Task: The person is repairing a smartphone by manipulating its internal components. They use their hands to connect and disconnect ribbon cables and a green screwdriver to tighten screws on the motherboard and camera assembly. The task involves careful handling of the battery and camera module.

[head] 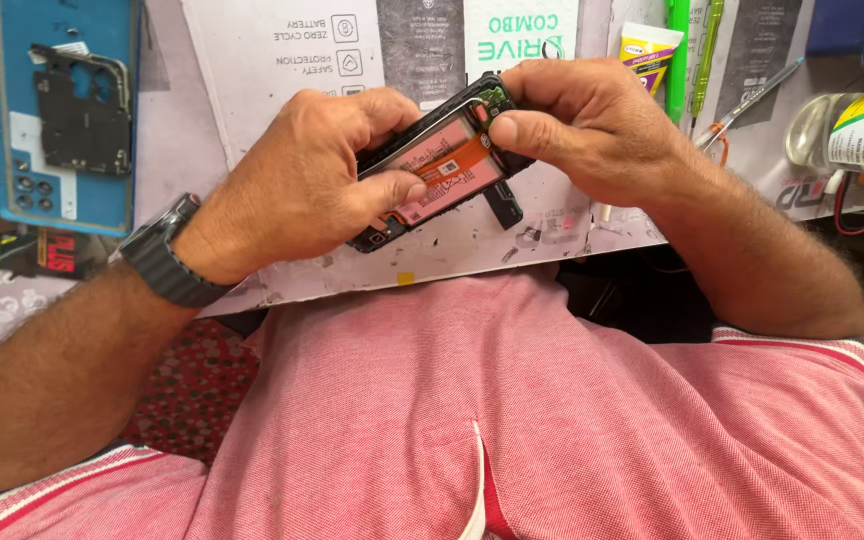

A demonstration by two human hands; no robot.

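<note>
Fingers of both hands close around an opened phone (437, 170), held just above the white cardboard sheet (282, 60) that covers the bench. The phone lies tilted, back cover off, its pink battery and an orange flex strip facing up, likely so the inner parts stay within sight and reach. The left hand (302, 185) cups the lower end from the side, thumb pressed flat across the battery, wrist bent inward, a dark watch (167, 255) on it. The right hand (582, 120) clamps the upper end, thumb and forefinger pinching near the camera corner, forearm angled in from the right. Off to the left a blue back cover (57, 110) rests with a black inner frame on it. Near the right edge, well apart from the hands, lie a small tube (647, 50), green tools (692, 50) and a clear bottle (852, 130).
</note>
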